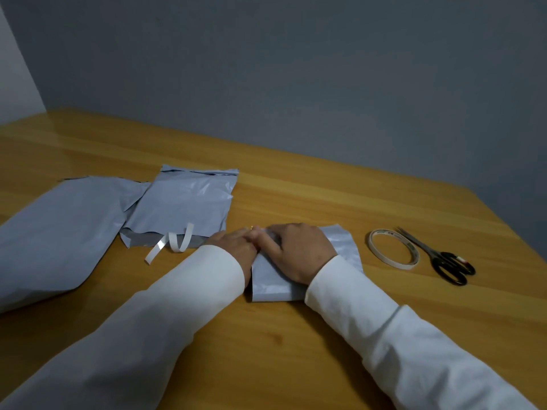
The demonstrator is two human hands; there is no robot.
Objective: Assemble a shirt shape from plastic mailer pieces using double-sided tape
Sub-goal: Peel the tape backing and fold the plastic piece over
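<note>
Mailer pieces lie across the wooden table [296, 350] in grey plastic, three in all. At the left edge of the frame the largest piece [53, 232] spreads flat, its lower part running out of view. Just right of it, a little higher in the frame, a middle piece [183, 205] overlaps the large one's upper right corner; along its near edge a darker band shows, and a white liner strip [174, 244] curls up from that edge in a loop, one end trailing onto the table at lower left. At centre, a small piece [272, 279] lies under both hands. The left hand [233, 247], in a white sleeve, rests at the small piece's left upper corner with fingers bent toward the other hand; whether it pinches anything I cannot tell. The right hand [299, 250], also white-sleeved, lies on the piece with its fingers curled at the same corner, touching the left hand's fingers; its exact grip is hidden. Right of the hands, apart from the small piece, a tape roll [393, 248] lies flat. Scissors [438, 255] lie just beside it, blades closed, black handles toward the lower right.
</note>
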